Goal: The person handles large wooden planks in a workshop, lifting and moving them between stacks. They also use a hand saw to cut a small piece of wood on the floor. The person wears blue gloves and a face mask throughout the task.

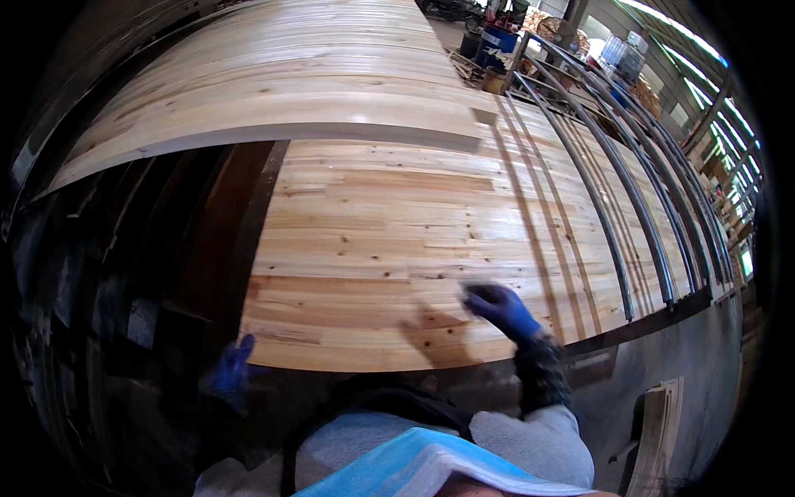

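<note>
Head view, from where I stand. Pale knotty wooden panel (381, 240) lies flat before the person, near edge close to the body. Left hand (228, 373), blue-gloved, at the panel's near left corner, one digit pointing up beside the edge; can't tell if it touches, or how wide the fingers stand. Right hand (501, 311), also blue-gloved, over the near part of the panel, right of middle. Blurred; can't tell whether the fingers are narrow or wide, or holding anything. Its shadow (439, 335) falls on the boards, to the left.

Farther off, a raised wooden slab (290, 112), thick front edge facing the person, beyond the panel. To the left, a dark slatted bay (178, 224). To the right, grey metal rails (592, 178) slant across the panel's side, throwing long shadow stripes. Blue drum (495, 45) in the background. Low right: upright wooden strips (656, 439). Blue face covering (397, 464) at the bottom.
</note>
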Motion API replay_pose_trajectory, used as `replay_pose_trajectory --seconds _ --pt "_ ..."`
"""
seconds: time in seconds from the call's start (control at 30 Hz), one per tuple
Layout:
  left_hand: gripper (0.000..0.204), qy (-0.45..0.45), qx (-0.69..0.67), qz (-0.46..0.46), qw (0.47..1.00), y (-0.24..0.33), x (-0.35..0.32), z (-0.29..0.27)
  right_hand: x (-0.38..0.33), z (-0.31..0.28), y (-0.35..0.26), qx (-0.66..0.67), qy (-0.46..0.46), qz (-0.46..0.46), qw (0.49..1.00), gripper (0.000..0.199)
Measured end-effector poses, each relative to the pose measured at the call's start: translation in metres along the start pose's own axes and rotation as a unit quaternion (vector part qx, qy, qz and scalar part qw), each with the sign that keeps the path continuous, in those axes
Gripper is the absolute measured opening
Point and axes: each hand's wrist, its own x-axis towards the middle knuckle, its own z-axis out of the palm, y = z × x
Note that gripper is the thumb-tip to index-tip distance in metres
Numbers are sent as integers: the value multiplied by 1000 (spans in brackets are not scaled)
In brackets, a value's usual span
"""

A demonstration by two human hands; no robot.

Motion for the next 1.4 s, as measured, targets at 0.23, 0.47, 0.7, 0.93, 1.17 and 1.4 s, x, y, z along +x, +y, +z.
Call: replay_pose_trajectory --seconds 0.23,0.47,0.7,0.93,1.17,1.4 --pt "37 50 529 186 826 -17 28 5 174 183 -251 646 -61 -372 664 62" --pt "46 -52 409 271 870 -75 59 6 223 185 -356 778 -81 -293 550 60" --pt "34 -213 132 36 967 -7 7 46 185 161 -397 727 -61 -323 602 64" --pt "27 -262 -54 -86 960 27 -35 77 118 133 -438 642 -40 -351 680 68" --pt "43 -367 -29 -58 928 18 -22 97 113 64 -435 230 151 -489 828 63" --pt "47 -334 131 -69 931 29 -32 97 72 -4 -406 136 308 -447 828 59"
